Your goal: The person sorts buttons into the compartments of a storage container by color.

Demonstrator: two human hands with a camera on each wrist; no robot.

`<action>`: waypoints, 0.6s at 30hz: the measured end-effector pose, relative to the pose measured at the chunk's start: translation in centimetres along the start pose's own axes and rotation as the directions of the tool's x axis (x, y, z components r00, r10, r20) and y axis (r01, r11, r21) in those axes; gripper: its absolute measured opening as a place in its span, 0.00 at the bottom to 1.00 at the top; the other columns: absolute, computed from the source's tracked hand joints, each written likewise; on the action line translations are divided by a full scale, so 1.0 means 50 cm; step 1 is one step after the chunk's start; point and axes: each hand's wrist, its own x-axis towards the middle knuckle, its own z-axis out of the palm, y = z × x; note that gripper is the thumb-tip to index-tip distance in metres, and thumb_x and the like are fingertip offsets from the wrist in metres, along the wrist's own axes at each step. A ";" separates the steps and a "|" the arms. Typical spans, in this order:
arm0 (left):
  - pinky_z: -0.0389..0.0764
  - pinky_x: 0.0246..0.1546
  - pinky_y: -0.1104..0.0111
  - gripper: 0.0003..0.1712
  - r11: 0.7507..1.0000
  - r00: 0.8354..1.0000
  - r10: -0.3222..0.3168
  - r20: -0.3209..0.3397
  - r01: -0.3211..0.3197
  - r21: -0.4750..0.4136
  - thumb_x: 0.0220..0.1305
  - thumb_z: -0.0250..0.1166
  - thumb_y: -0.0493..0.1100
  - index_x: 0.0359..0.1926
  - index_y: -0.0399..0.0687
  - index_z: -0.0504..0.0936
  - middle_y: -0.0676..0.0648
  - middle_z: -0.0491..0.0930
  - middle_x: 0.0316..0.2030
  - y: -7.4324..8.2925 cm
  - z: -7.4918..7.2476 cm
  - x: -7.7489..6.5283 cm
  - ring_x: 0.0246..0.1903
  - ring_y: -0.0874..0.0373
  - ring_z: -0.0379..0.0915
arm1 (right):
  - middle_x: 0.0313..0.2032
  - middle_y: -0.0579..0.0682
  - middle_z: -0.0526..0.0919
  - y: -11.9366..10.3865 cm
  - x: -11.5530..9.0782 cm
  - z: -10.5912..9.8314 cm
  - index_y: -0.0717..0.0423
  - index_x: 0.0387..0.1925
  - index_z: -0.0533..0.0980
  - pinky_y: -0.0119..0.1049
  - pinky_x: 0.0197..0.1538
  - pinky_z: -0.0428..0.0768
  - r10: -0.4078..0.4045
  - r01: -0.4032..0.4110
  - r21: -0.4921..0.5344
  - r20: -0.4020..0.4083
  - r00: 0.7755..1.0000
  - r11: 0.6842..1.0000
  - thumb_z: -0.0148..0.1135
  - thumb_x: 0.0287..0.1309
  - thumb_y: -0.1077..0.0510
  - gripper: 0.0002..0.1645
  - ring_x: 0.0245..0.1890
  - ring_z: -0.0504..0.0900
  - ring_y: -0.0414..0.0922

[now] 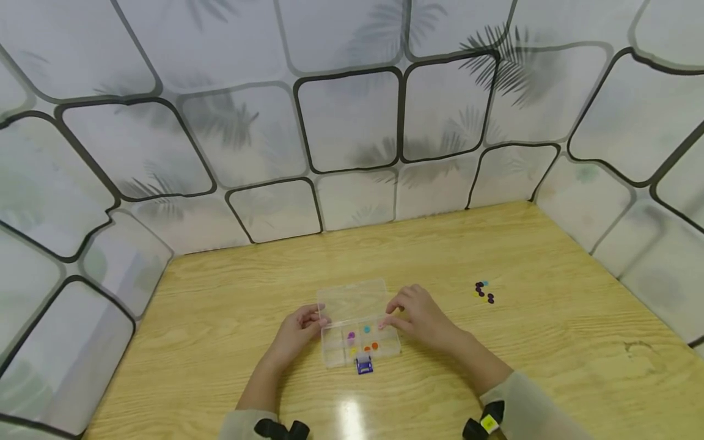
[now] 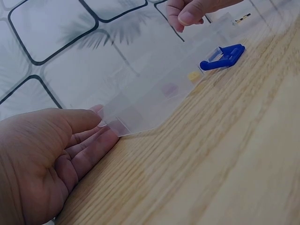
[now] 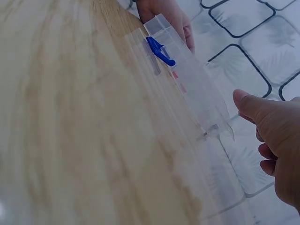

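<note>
A clear plastic compartment box (image 1: 333, 353) lies on the table with its transparent lid (image 1: 352, 299) raised at the far side. Small coloured discs, purple, blue, yellow and orange-red, sit in its compartments. A blue clasp (image 1: 364, 365) is at its near edge. My left hand (image 1: 297, 335) holds the box's left end, with the thumb at the wall and the other fingers low beside it. Above the right end hovers my right hand (image 1: 420, 315), its thumb (image 3: 248, 101) and forefinger close together. Whether a small disc is between those fingertips is hidden.
Several loose dark, yellow and blue discs (image 1: 484, 292) lie on the wooden table (image 1: 242, 293), to the right beyond my right hand. A patterned curtain-like wall (image 1: 352, 122) encloses the table's back and sides.
</note>
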 end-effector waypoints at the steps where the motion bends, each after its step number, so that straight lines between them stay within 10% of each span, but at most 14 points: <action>1: 0.81 0.40 0.72 0.24 1.000 1.000 0.001 0.000 -0.001 0.002 0.65 0.61 0.39 0.60 0.36 0.71 0.42 0.77 0.42 0.000 0.000 0.000 0.42 0.56 0.76 | 0.31 0.41 0.77 0.002 -0.001 -0.001 0.51 0.31 0.78 0.37 0.40 0.71 0.016 -0.016 -0.002 0.000 1.000 1.000 0.69 0.51 0.52 0.09 0.35 0.70 0.40; 18: 0.80 0.38 0.73 0.23 1.000 1.000 0.002 -0.020 -0.002 0.005 0.65 0.60 0.37 0.59 0.33 0.71 0.41 0.78 0.42 0.004 0.006 0.000 0.41 0.57 0.75 | 0.31 0.42 0.77 0.058 -0.034 -0.043 0.50 0.30 0.79 0.37 0.38 0.70 0.199 -0.200 -0.017 -0.028 0.980 0.980 0.70 0.52 0.56 0.06 0.33 0.69 0.39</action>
